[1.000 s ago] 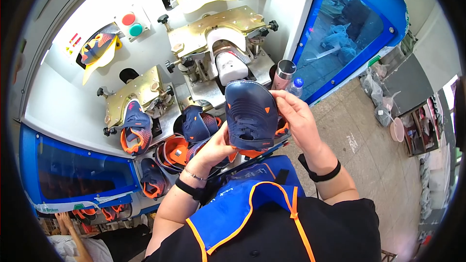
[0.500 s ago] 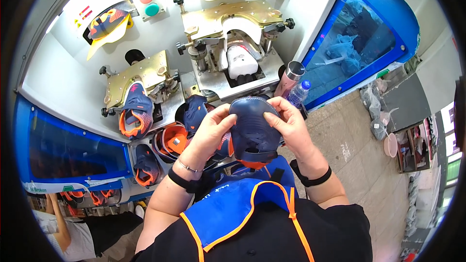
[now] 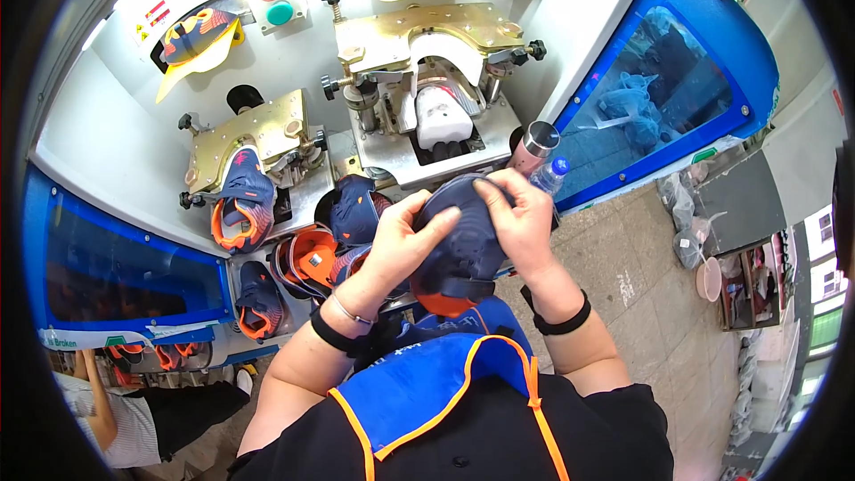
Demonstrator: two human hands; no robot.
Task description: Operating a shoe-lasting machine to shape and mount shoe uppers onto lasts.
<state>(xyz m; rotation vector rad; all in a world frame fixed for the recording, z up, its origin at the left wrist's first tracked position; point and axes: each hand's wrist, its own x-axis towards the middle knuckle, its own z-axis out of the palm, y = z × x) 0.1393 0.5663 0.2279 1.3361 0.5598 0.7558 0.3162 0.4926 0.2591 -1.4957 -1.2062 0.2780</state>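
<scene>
Big white metal machine (image 3: 307,58). On it, right gold metal press (image 3: 427,27), left gold metal press (image 3: 254,129). Dark blue shoe upper (image 3: 465,254), orange at heel, held in air in front of right press; toe points at machine, long axis front-to-back, leaning bit right. Dark blue-and-orange shoe (image 3: 245,191) sits at left press: looks set. White foot-shaped form (image 3: 443,116) at right press bare: looks undone. Left hand (image 3: 401,245), right hand (image 3: 524,221) pinch upper's front, thumbs on top.

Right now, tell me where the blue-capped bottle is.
In the head view, the blue-capped bottle is right of centre, between the pink tumbler and the blue-framed window, just beyond the right hand.
</scene>
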